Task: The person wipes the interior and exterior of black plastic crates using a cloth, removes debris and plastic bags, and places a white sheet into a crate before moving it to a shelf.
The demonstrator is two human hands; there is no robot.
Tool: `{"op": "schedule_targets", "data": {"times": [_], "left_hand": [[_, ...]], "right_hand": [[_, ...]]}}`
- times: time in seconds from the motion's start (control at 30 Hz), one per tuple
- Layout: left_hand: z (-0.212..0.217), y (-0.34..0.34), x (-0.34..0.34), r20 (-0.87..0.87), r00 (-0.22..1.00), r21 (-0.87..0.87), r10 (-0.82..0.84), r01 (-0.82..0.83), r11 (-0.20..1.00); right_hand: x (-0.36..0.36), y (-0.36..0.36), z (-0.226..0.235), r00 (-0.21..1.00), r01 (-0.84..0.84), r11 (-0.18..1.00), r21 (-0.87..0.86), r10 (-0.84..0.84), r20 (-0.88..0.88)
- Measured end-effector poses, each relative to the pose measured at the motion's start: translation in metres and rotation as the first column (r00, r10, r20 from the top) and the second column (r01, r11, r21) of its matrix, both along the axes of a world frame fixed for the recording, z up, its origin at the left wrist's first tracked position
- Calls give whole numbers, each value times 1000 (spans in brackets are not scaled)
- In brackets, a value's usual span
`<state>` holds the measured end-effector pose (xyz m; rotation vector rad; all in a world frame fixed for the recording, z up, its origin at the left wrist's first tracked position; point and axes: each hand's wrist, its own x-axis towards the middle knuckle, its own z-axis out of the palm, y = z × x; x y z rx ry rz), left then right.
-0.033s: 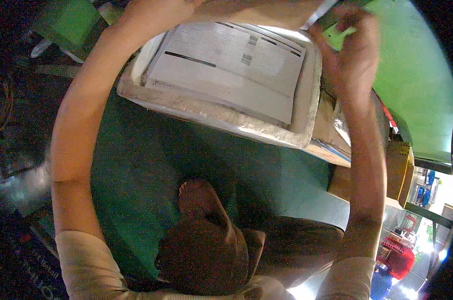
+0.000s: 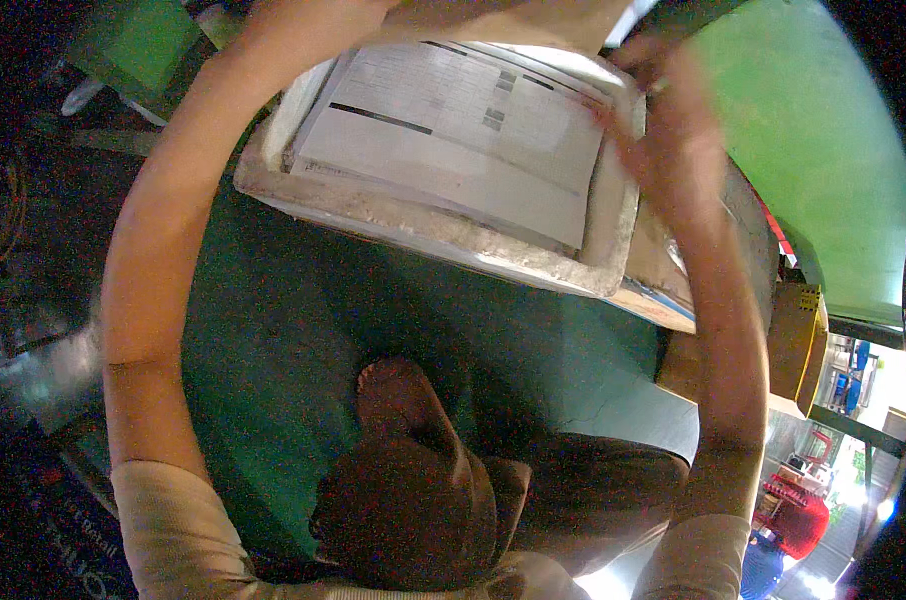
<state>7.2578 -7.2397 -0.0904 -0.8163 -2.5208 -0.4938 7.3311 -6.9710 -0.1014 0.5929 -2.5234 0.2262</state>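
A stack of white printed sheets (image 2: 453, 140) lies in a worn white foam tray or box (image 2: 443, 225) in front of me. Along its far side runs a brown panel like cardboard (image 2: 513, 25), lit pale at its lower edge. My left hand (image 2: 358, 15) reaches the upper edge beside this panel; its fingers are out of sight, so any grip is hidden. Over the tray's right rim is my right hand (image 2: 668, 130), smeared by motion. One finger or thumb points toward the sheets' right edge. Whether it holds anything is unclear.
A brown carton (image 2: 653, 305) sits under the tray's right side, with a yellow-brown box (image 2: 801, 340) farther right. A large green panel (image 2: 823, 150) stands beyond. My bare foot (image 2: 398, 390) is on the green floor (image 2: 273, 300). Red and blue items (image 2: 798, 520) show at far right.
My right hand has moved left, from beyond the tray's right rim to over that rim, nearer the sheets. The left arm and the sheets look unmoved.
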Motion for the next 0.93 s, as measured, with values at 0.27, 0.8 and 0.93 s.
{"op": "schedule_targets", "data": {"times": [0.27, 0.8, 0.93], "left_hand": [[-7, -1, -9, -24, 1000, 48, 20, -19, 999], [13, 0, 11, 420, 893, -110, -163, 228, 967], [8, 4, 7, 292, 954, -320, -60, 157, 934]], "right_hand": [[17, 15, -67, 737, -292, 945, 151, 121, 665], [-58, 36, 3, 797, 40, 996, -78, 16, 604], [-66, 33, 10, 796, 63, 996, -60, -14, 606]]}}
